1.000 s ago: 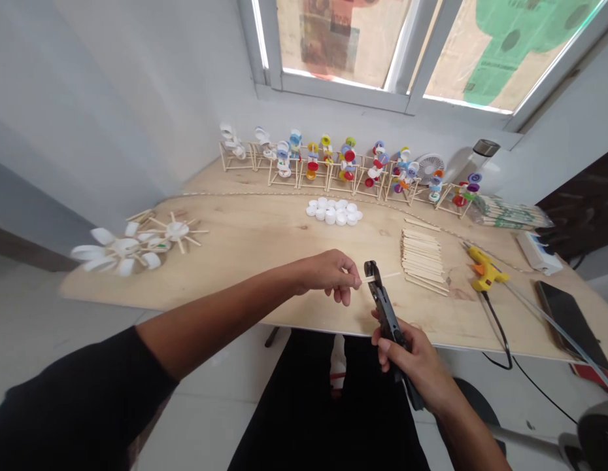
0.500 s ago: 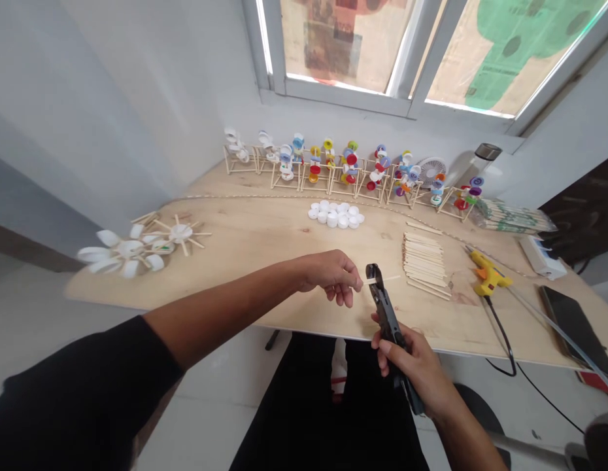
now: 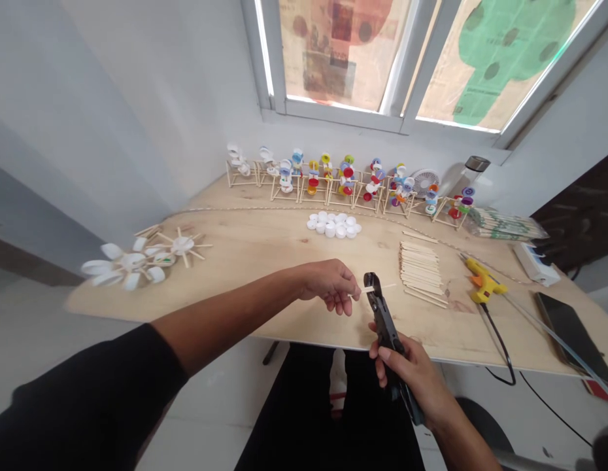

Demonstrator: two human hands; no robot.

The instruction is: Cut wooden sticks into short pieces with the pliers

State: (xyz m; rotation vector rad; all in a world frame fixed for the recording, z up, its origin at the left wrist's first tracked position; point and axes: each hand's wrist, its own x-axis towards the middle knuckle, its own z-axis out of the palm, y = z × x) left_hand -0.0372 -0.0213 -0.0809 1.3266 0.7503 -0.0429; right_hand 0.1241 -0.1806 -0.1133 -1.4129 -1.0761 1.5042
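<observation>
Left hand [image 3: 331,284]: fingers almost closed, pinch wooden craft stick [image 3: 388,286] | right hand [image 3: 412,373]: closed around black cutter [image 3: 387,327], stick lies across its jaws | both just left of stick pile [image 3: 422,271] | change: hands nearly same, only whole view sits little lower

We are in a small home craft room. A plywood worktop [image 3: 265,261] runs beneath a window [image 3: 343,59], and on it we see a glue gun [image 3: 483,281], stacked wooden sticks [image 3: 422,271], white bottle caps [image 3: 333,226], and a row of stick-and-cap models [image 3: 348,183] nearest the window.
</observation>
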